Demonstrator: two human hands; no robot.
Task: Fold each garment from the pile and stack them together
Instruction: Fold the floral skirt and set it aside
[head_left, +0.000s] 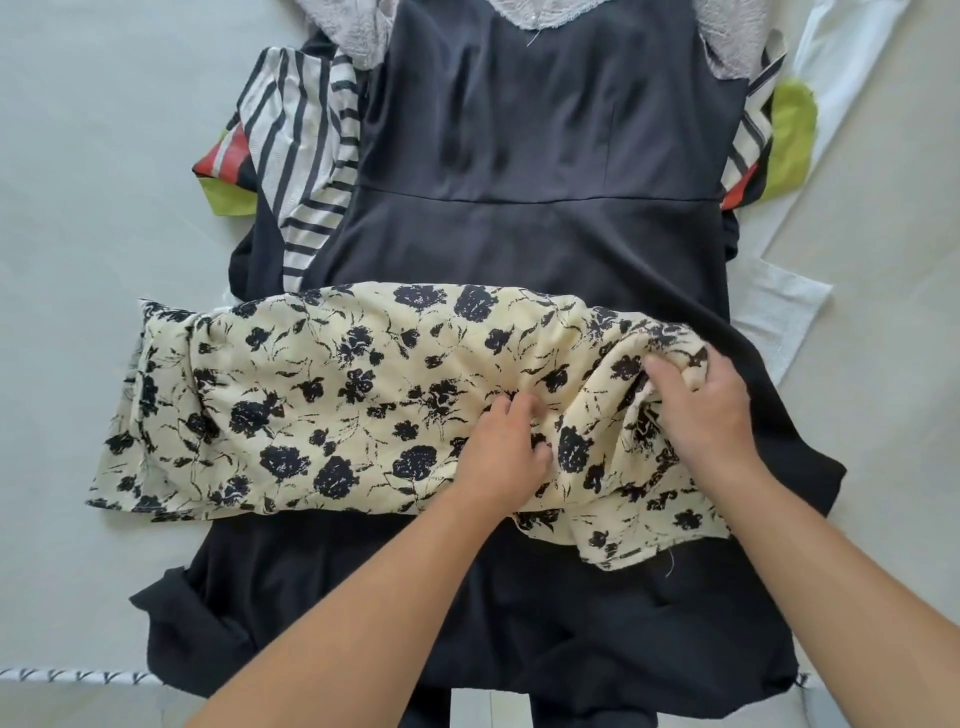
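A cream garment with black flower print (332, 400) lies folded into a wide band across a black dress (540, 156) that is spread flat. My left hand (504, 447) presses on the floral cloth near its middle, fingers bunched into the fabric. Over at the band's right end, my right hand (701, 410) grips a bunched fold of the same cloth. The dress skirt reaches down to the near edge of the surface.
Under the dress lie a black-and-white striped garment (301, 156), a red and lime-green piece (228, 176), grey lace (358, 31) at the top and white cloth (779, 312) at the right. All rests on a pale sheet (93, 208) with a stitched hem (67, 675).
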